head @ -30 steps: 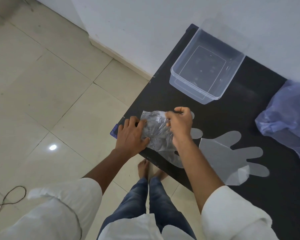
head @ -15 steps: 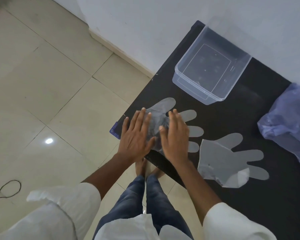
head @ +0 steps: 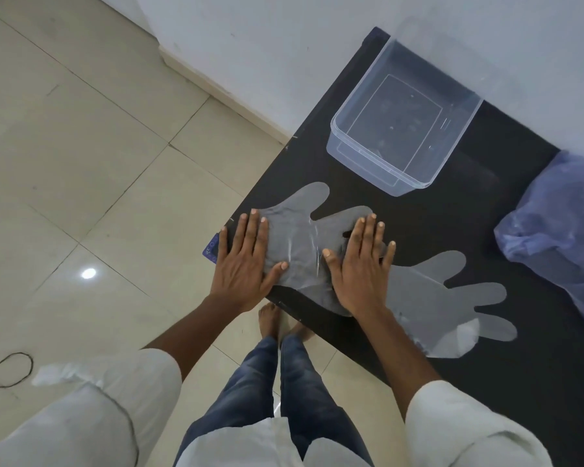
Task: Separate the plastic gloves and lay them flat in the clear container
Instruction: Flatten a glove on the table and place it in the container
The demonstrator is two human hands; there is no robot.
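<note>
The fingers (head: 254,230) of the left hand (head: 243,264) are extended and held close together, palm down, with the thumb angled out toward the other hand; they are pressed flat on the left part of a clear plastic glove (head: 299,244). The fingers (head: 371,230) of the right hand (head: 359,267) are likewise stretched out and slightly fanned, laid flat on the right part of the same glove, so that nothing is pinched by either hand. Between the two thumbs a wrinkled stretch of the glove is seen, and past the fingertips its thumb lobe and finger lobes are spread on the black table (head: 435,224). The cuff end of this glove is found below the right palm, at the table's near edge. Just beside the right hand, on its outer side, a second plastic glove (head: 445,305) is laid flat on the table, its finger lobes pointed away from the hand. Well beyond the fingertips, the clear container (head: 402,183) is set upright against the white wall (head: 284,45); no glove can be made out inside it. Far out to the right of the right hand, a bluish plastic bag (head: 560,230) is rested on the table. Under the left hand's outer edge a small blue item (head: 211,249) is glimpsed at the table corner; what it is cannot be told.
</note>
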